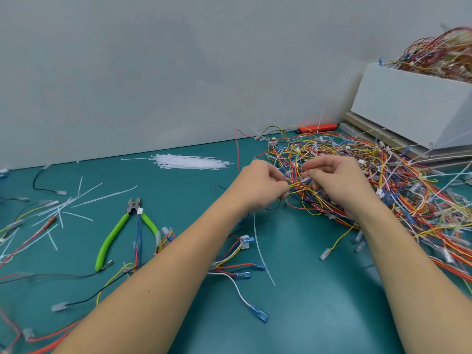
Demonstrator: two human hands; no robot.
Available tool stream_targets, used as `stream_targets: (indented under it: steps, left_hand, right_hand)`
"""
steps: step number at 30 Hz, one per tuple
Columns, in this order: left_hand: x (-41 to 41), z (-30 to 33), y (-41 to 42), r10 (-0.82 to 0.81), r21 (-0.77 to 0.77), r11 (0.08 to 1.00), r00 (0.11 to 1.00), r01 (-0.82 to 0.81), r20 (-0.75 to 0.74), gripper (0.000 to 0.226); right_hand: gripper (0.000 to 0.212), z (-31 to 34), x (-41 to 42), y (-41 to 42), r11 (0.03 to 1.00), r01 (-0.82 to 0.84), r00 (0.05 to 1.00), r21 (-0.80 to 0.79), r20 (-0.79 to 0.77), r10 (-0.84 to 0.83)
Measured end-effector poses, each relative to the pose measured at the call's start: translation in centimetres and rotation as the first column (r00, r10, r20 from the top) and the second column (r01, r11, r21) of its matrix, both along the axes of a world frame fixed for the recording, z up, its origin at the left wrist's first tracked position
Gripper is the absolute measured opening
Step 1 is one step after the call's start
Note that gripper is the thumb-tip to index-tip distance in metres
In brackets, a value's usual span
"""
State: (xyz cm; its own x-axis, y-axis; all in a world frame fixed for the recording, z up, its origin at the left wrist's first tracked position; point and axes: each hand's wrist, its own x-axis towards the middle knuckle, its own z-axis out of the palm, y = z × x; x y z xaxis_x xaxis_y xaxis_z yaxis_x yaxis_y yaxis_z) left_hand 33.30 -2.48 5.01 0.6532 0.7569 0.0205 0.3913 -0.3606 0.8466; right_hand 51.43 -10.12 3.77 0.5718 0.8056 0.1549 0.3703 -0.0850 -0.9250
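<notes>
While the fingers (279, 187) of the left hand (260, 185) curl in and pinch a few yellow and orange wires (297, 186), the right hand (337, 180) faces it just beside. Its fingertips are pressed together on what looks like a small white connector (305, 179) among the same strands. Both hands are at the near left edge of the wire tangle (383, 180), a broad multicoloured heap that lies on the teal counter (319, 315) and spreads off to the right. Beside the left forearm lies a short harness (237, 267) with blue terminals, and a single white cable tie (260, 249) lies just next to it. Farther left, green-handled cutters (127, 226) lie with handles spread, near scattered tie offcuts (63, 208). A bundle of white cable ties (189, 162) lies near the wall. At the back right stands a white box (413, 106) heaped with more wires, and an orange object (319, 127) lies against the wall behind the tangle.
</notes>
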Motion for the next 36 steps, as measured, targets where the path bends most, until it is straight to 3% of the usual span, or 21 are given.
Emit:
stream_targets:
  steps: [2, 7, 14, 19, 22, 26, 29, 32, 34, 35, 36]
  left_hand:
    - [0.2, -0.5, 0.2, 0.031, 0.029, 0.999, 1.0, -0.031, 0.005, 0.018]
    - [0.9, -0.7, 0.0, 0.068, 0.108, 0.992, 0.997, -0.064, -0.032, 0.025]
    - [1.4, -1.0, 0.4, 0.309, -0.118, 0.949, 0.937, -0.293, 0.161, 0.023]
    - [0.4, 0.2, 0.4, 0.231, -0.202, 0.962, 0.942, -0.184, 0.245, 0.021]
    - [-1.1, 2.3, 0.3, 0.161, -0.198, 0.975, 0.936, -0.101, 0.314, 0.024]
    - [-6.0, 6.3, 0.6, 0.104, -0.25, 0.968, 0.894, 0.009, 0.436, 0.015]
    - [-10.9, 9.2, 0.8, 0.071, -0.225, 0.973, 0.846, 0.059, 0.529, 0.015]
    - [-15.1, 10.6, -0.1, 0.008, -0.14, 0.987, 0.853, 0.076, 0.522, 0.012]
    - [-17.3, 10.3, -1.5, -0.038, -0.102, 0.99, 0.887, 0.095, 0.461, 0.014]
    - [-18.2, 9.8, -2.2, -0.062, -0.089, 0.99, 0.902, 0.11, 0.428, 0.015]
    - [-18.8, 9.1, -3.0, -0.087, -0.077, 0.989, 0.911, 0.129, 0.402, 0.015]
  right_hand:
    - [0.023, 0.0, 0.0, 0.0, 1.0, -0.006, 1.0, -0.01, 0.025, 0.006]
    - [0.024, 0.2, 0.0, -0.3, 0.998, -0.06, 0.992, 0.019, -0.113, 0.062]
    - [0.028, -0.1, -0.7, 0.2, 0.999, -0.002, 0.998, -0.051, 0.066, 0.006]
    - [0.019, -0.2, -0.3, 0.2, 0.999, 0.011, 0.998, -0.04, 0.062, -0.008]
    - [0.003, -0.4, -0.6, 0.3, 0.998, 0.026, 0.984, -0.049, 0.18, -0.017]
    - [0.007, 0.0, -1.1, 0.0, 0.996, 0.054, 0.923, -0.066, 0.385, -0.025]
    - [0.013, 0.9, -2.3, -0.5, 0.977, 0.14, 0.831, -0.16, 0.555, -0.028]
    - [0.016, 2.2, -5.7, -1.3, 0.927, 0.302, 0.703, -0.222, 0.709, -0.059]
    - [0.013, 3.0, -9.0, -1.8, 0.972, 0.185, 0.711, -0.144, 0.703, -0.031]
    - [0.011, 3.5, -10.7, -2.0, 0.994, 0.018, 0.805, -0.111, 0.591, 0.052]
    - [0.013, 3.8, -12.3, -2.2, 0.977, -0.192, 0.903, -0.094, 0.373, 0.213]
